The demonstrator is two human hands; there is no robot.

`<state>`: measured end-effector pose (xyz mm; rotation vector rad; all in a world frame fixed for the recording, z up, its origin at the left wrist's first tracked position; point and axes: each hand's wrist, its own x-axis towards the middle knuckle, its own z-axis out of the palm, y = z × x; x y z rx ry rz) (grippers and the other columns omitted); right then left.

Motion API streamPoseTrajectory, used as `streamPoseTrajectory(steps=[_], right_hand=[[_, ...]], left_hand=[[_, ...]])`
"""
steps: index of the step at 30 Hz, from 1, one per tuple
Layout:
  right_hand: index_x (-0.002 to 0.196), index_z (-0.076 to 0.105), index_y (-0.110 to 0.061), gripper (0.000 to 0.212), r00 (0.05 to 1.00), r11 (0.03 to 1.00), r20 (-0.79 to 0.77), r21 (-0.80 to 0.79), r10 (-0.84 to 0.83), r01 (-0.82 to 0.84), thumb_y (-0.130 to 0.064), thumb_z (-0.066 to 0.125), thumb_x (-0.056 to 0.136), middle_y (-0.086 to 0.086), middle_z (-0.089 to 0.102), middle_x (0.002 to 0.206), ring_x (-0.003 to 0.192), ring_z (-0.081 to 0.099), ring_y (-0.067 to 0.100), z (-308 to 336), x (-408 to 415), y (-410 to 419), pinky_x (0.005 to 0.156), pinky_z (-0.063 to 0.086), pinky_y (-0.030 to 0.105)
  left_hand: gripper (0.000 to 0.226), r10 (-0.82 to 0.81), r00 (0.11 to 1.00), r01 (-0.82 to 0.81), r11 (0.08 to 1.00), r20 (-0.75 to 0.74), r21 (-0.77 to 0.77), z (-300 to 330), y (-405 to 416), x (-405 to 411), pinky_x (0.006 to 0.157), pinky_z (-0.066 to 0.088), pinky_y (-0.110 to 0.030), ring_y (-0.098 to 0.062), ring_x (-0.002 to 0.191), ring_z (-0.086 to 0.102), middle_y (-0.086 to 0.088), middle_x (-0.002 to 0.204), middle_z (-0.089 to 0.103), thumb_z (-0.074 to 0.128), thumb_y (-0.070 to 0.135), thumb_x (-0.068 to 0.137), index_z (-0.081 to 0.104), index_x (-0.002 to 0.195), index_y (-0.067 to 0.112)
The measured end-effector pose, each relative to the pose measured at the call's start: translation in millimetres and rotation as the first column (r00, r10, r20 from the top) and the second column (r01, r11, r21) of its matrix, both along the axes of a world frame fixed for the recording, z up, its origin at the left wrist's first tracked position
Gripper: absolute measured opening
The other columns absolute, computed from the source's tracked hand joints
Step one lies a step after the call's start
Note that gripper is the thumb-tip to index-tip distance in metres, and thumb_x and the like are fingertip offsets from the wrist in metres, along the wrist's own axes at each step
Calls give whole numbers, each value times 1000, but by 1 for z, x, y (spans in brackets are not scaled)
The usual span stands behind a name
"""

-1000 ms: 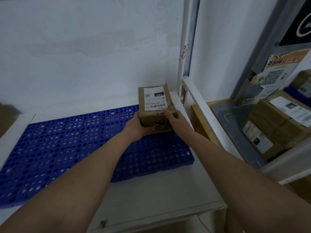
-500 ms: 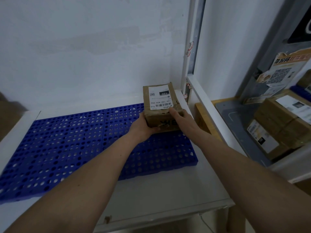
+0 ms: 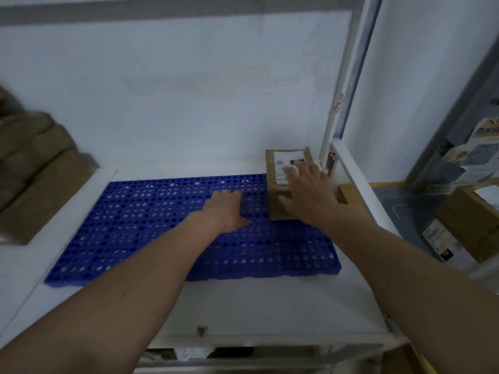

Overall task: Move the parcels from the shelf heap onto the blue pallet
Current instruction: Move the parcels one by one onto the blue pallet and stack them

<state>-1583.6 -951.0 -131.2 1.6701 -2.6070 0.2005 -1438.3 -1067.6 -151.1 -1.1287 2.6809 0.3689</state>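
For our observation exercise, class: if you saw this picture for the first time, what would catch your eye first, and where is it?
First comes the bright blue pallet, full of holes, lying across the white shelf. At its far right corner sits a single brown parcel with a white label; the right hand rests open on top of it, and the left hand lies flat over the pallet beside it. A blurred heap of brown parcels fills the left edge.

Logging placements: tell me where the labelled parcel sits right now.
In the head view the labelled parcel sits on the blue pallet's far right corner, beside the white shelf post, under the right hand.
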Motion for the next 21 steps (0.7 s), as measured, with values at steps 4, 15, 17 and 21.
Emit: streamPoseTrajectory(steps=[4, 15, 17, 21], right_hand=[[140, 38, -12, 57, 982, 963, -36, 203, 187, -176, -42, 53, 94, 14, 23, 153, 142, 18, 36, 18, 40, -25, 114, 24, 52], [147, 28, -13, 67, 881, 820, 140, 322, 452, -472, -43, 56, 94, 14, 25, 152, 137, 25, 38, 67, 202, -86, 109, 31, 52], [147, 29, -13, 68, 860, 807, 175, 295, 480, -511, -43, 57, 93, 14, 27, 150, 136, 27, 36, 75, 240, -95, 109, 32, 49], [147, 28, -18, 71, 800, 759, 242, 256, 550, -599, -44, 60, 90, 11, 27, 152, 138, 26, 32, 82, 326, -107, 112, 30, 45]], left_hand=[[70, 67, 991, -58, 995, 117, -80, 22, -6, 52, 109, 34, -49, -35, 138, 26, -12, 149, 32, 62, 45, 89, 33, 146, 16], [56, 393, 920, -391, 911, -16, -132, 79, -8, 255, 100, 41, -40, -30, 125, 41, -9, 133, 46, 64, 42, 85, 48, 132, 16], [62, 443, 895, -445, 886, -41, -130, 87, -6, 299, 103, 39, -39, -28, 128, 41, -9, 139, 45, 65, 42, 85, 45, 137, 16], [73, 543, 838, -546, 826, -62, -141, 103, 3, 392, 110, 31, -37, -29, 138, 29, -8, 152, 32, 64, 47, 87, 34, 146, 18]])
